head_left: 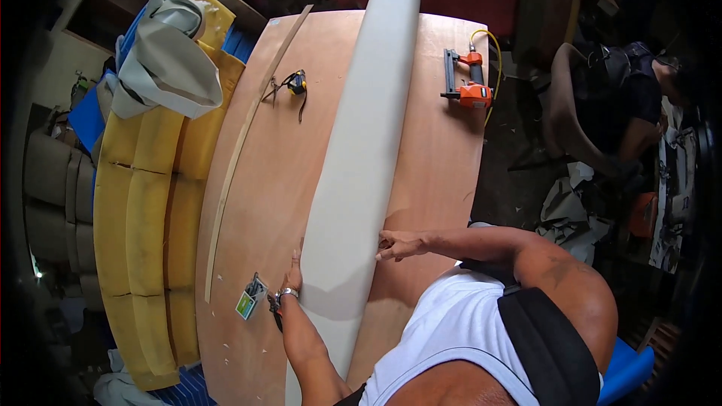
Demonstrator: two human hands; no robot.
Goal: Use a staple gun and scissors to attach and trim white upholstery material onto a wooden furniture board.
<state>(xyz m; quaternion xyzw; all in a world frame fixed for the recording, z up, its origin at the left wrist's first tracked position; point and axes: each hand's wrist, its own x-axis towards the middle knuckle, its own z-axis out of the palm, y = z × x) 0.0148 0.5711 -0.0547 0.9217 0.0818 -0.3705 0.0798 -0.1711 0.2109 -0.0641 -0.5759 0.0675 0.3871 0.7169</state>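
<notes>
Long pale panel: lies lengthwise down the middle of the plywood table, running from 12 o'clock to 6 o'clock, so its whole length is borne flat.
Left hand: flat and open against the panel's left edge at about 7 o'clock, fingers pointing up along it; it clasps nothing and seems to steady that side.
Right hand: fingertips pressed on the opposite edge at about 5 o'clock, not closed round anything. The two hands are apart, one on each side, bracketing the panel so it cannot slide sideways.
Thin wooden strip: lies apart from the panel toward 10 o'clock.
Tape measure: near the strip at 11 o'clock.
Orange nail gun: at 1 o'clock, hose trailing off the table.
Small green packet: just beside the left wrist.
Yellow foam cushions: stacked off the table at 9 o'clock.
</notes>
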